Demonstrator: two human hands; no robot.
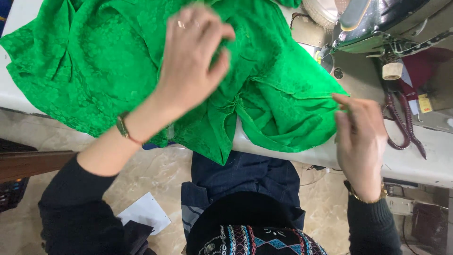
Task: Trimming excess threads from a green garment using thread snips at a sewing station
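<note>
Green fabric (108,71) lies bunched across the white counter (415,163), spilling over its near edge. My left hand (191,61) presses on it, fingers bunching cloth; my right hand (361,137) pinches its right corner, near the sewing machine (387,28).

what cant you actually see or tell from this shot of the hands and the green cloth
- Head view: the left hand covers the green fabric beneath it, so any grip there is hidden.
- Head view: the right hand shows its back; its fingertips at the fabric's edge are too small to tell what they pinch.
- Head view: the sewing machine is cut off by the top edge; its needle cannot be made out.
- The fabric's top runs out of frame.
</note>
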